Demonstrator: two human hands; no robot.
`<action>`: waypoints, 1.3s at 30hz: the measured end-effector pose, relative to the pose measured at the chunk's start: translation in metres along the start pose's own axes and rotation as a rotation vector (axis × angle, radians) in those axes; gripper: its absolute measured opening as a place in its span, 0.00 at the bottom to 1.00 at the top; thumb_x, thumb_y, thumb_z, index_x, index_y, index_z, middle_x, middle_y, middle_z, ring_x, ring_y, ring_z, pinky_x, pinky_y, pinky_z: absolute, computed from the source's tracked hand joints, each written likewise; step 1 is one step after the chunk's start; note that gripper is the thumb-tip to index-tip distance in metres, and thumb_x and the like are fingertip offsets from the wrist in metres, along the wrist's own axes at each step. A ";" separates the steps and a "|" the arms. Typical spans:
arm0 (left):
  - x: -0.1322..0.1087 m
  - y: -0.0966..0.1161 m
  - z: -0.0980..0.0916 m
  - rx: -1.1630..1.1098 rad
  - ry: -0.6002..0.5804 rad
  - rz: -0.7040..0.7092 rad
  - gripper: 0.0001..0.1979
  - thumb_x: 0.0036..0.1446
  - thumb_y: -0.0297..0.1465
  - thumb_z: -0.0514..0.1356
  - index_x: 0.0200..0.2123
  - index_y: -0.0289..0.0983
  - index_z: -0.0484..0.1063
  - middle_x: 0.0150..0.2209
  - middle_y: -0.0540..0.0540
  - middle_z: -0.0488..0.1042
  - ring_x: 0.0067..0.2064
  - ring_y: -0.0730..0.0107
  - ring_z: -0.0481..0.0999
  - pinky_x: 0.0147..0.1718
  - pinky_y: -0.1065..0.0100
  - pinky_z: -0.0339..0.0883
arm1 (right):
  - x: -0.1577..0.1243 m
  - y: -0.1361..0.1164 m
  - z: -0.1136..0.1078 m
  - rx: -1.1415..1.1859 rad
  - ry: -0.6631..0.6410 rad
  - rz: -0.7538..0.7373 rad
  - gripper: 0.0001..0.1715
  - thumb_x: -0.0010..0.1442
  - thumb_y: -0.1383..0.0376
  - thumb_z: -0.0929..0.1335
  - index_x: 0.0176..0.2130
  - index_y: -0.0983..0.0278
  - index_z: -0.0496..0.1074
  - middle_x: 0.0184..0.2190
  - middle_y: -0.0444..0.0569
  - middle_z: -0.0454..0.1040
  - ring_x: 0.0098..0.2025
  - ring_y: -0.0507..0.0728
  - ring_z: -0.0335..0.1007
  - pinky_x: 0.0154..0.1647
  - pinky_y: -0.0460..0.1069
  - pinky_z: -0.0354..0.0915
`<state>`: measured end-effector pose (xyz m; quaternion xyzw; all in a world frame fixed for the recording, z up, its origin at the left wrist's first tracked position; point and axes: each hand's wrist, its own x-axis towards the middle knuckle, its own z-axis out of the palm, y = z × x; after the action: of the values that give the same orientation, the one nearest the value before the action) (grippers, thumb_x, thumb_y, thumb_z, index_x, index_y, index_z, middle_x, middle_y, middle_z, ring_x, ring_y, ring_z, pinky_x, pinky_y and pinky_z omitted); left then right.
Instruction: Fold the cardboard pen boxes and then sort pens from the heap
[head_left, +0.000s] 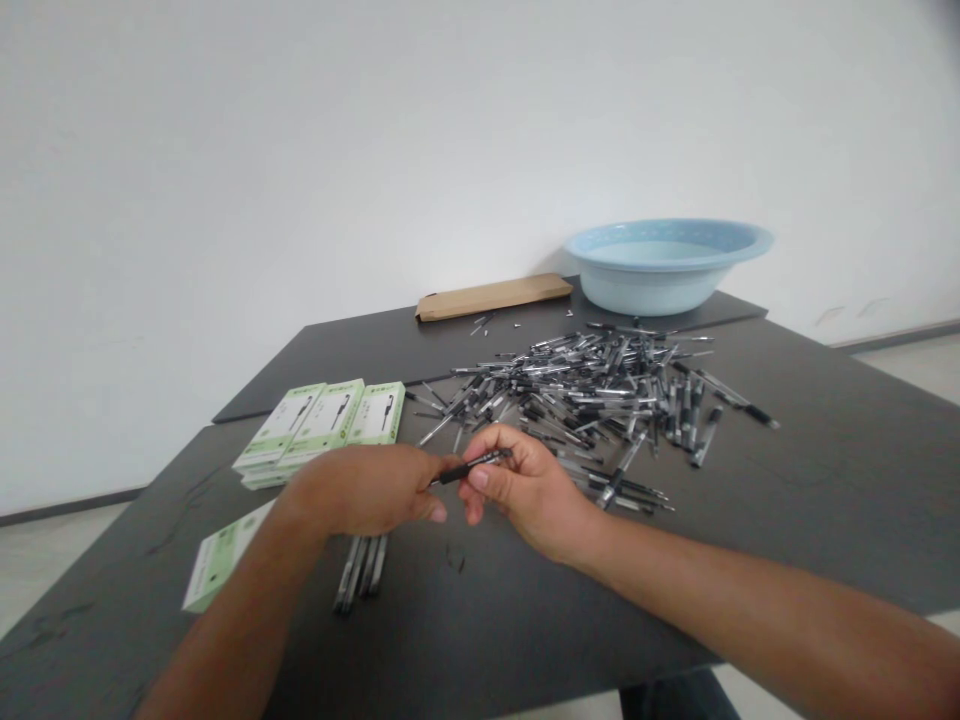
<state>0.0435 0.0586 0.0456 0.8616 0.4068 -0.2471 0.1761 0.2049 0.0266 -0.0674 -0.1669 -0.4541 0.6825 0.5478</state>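
A black pen (474, 466) is held between my two hands above the dark table. My right hand (529, 490) pinches it between thumb and fingers. My left hand (379, 490) is at the pen's other end, its fingertips closed around it and partly hidden. Below my left hand lies a small row of pens (361, 572), side by side. Just beyond my right hand spreads a large loose pile of black and clear pens (592, 390). Green and white boxes (330, 420) are stacked left of the pile, and another box (221, 560) lies partly behind my left forearm.
At the back right stands a light blue basin (652, 285). A flat brown cardboard piece (495, 296) lies near the wall, with a few small bits in front of it. The dark table (465, 640) has its near edge close to my body.
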 end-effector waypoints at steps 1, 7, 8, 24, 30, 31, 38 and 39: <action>0.000 0.001 -0.001 -0.018 0.007 0.012 0.14 0.57 0.35 0.55 0.46 0.42 0.72 0.33 0.49 0.77 0.34 0.62 0.76 0.28 0.69 0.63 | 0.000 0.002 0.000 0.041 0.001 -0.014 0.14 0.54 0.61 0.73 0.37 0.65 0.68 0.24 0.43 0.75 0.23 0.49 0.72 0.26 0.44 0.66; 0.003 0.007 -0.005 -0.075 0.037 0.057 0.09 0.58 0.32 0.54 0.38 0.42 0.73 0.32 0.51 0.76 0.34 0.65 0.75 0.30 0.71 0.63 | 0.002 0.005 0.003 0.095 -0.006 -0.079 0.12 0.58 0.59 0.71 0.40 0.63 0.70 0.26 0.43 0.75 0.25 0.51 0.74 0.30 0.48 0.69; 0.003 0.008 -0.005 -0.075 0.039 0.062 0.08 0.58 0.32 0.54 0.37 0.41 0.73 0.31 0.51 0.76 0.32 0.66 0.75 0.29 0.71 0.63 | 0.001 0.004 0.004 0.074 -0.021 -0.094 0.12 0.58 0.58 0.70 0.40 0.63 0.71 0.27 0.44 0.75 0.26 0.51 0.74 0.31 0.49 0.69; 0.005 0.018 -0.006 0.036 0.094 0.000 0.16 0.62 0.36 0.54 0.49 0.38 0.72 0.41 0.43 0.78 0.41 0.58 0.76 0.38 0.66 0.67 | 0.009 -0.023 -0.010 -0.530 -0.029 -0.220 0.16 0.65 0.55 0.62 0.39 0.66 0.68 0.24 0.42 0.67 0.23 0.49 0.63 0.25 0.45 0.60; 0.006 0.006 -0.004 0.068 0.022 -0.036 0.30 0.64 0.39 0.51 0.65 0.33 0.51 0.56 0.33 0.69 0.53 0.53 0.71 0.48 0.60 0.63 | 0.016 -0.043 -0.035 -0.852 0.080 -0.196 0.20 0.66 0.52 0.60 0.35 0.65 0.68 0.22 0.41 0.64 0.21 0.48 0.58 0.22 0.44 0.54; 0.006 0.006 -0.003 0.065 0.013 -0.030 0.30 0.64 0.39 0.51 0.65 0.33 0.51 0.56 0.34 0.69 0.53 0.53 0.71 0.48 0.60 0.64 | 0.015 -0.046 -0.036 -0.940 0.062 -0.213 0.20 0.66 0.53 0.59 0.35 0.65 0.68 0.23 0.42 0.65 0.23 0.49 0.59 0.24 0.44 0.55; 0.010 0.017 -0.003 0.075 -0.008 0.013 0.18 0.62 0.37 0.54 0.53 0.38 0.68 0.40 0.42 0.79 0.40 0.56 0.77 0.34 0.66 0.66 | 0.005 -0.041 -0.021 -1.274 -0.215 -0.280 0.19 0.68 0.57 0.56 0.32 0.64 0.65 0.27 0.46 0.67 0.29 0.52 0.62 0.32 0.47 0.57; 0.010 0.017 -0.003 0.079 -0.004 0.010 0.15 0.62 0.37 0.54 0.50 0.38 0.70 0.39 0.42 0.79 0.39 0.57 0.77 0.33 0.67 0.66 | 0.004 -0.038 -0.020 -1.297 -0.241 -0.279 0.18 0.68 0.58 0.56 0.33 0.64 0.64 0.27 0.46 0.68 0.30 0.52 0.62 0.32 0.47 0.57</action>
<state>0.0629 0.0559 0.0441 0.8696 0.3918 -0.2639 0.1439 0.2408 0.0385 -0.0462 -0.3245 -0.8472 0.2086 0.3652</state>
